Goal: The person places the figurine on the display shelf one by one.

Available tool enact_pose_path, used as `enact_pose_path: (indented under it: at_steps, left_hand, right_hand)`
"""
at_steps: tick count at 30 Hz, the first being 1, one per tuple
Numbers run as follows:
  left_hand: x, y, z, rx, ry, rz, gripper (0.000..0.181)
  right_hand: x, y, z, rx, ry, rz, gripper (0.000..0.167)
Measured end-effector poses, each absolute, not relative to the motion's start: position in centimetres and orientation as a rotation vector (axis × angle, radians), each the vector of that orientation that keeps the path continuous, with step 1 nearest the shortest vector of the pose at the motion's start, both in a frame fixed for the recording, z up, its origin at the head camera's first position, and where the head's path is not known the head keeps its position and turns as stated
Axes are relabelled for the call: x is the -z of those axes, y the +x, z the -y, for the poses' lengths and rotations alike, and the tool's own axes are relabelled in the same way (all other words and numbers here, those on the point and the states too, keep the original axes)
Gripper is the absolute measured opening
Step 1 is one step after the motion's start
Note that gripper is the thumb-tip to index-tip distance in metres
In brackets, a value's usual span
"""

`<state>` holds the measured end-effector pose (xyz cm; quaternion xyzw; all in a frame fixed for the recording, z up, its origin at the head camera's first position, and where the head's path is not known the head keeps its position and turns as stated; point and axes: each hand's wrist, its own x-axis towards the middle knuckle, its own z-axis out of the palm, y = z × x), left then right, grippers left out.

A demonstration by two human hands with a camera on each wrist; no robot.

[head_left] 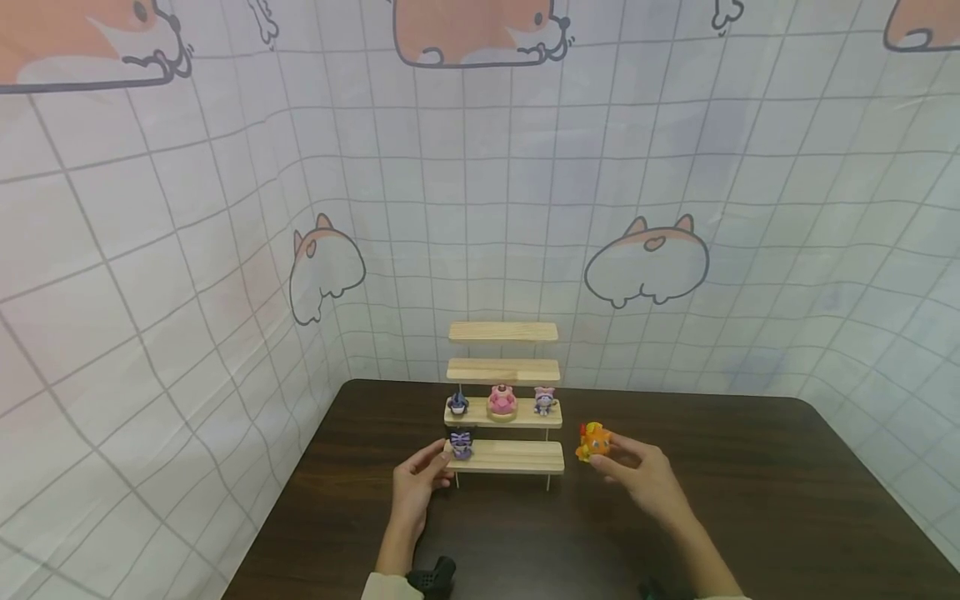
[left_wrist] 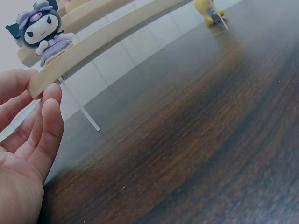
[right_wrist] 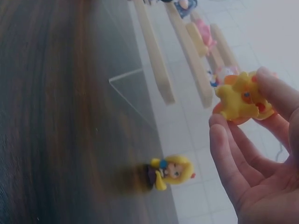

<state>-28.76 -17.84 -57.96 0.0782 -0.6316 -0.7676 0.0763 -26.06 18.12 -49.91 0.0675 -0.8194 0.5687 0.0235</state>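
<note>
My left hand [head_left: 420, 482] pinches the left end of the lowest plank of a wooden step shelf [head_left: 517, 454], thumb above and fingers beneath. Close to that thumb stands a black-hooded figurine with a purple bow [left_wrist: 43, 31]. Beyond the shelf's right end, my right hand [head_left: 647, 479] holds a small orange-and-yellow figurine [right_wrist: 240, 98] between thumb and fingers, in the air. A yellow-haired figurine [right_wrist: 173, 172] stands on the table below it in the right wrist view.
On the second plank are a dark blue figurine [head_left: 457, 404], a pink figurine [head_left: 502, 402] and a pink-and-lilac figurine [head_left: 544, 401]. Two higher planks [head_left: 503, 332] rise behind. The shelf stands on thin legs on a dark wooden table [head_left: 750, 483], before a checked cloth [head_left: 517, 183].
</note>
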Motion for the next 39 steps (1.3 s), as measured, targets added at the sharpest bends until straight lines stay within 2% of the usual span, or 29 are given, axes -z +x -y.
enact_pose_path:
  at_steps: [11, 22, 39]
  left_hand:
    - [57.7, -28.7, 17.9, 2.296, 0.239, 1.905, 0.04]
    - [57.8, -28.7, 17.8, 2.289, 0.235, 1.91, 0.041]
    - [57.7, -28.7, 17.9, 2.297, 0.234, 1.908, 0.04]
  right_hand:
    - [50.1, -25.7, -15.7, -1.793, 0.273, 2.553, 0.062]
    - [50.0, -25.7, -13.6, -1.854, 0.489, 2.566, 0.061]
    - [50.5, -27.0, -10.8, -1.866, 0.525, 2.567, 0.059]
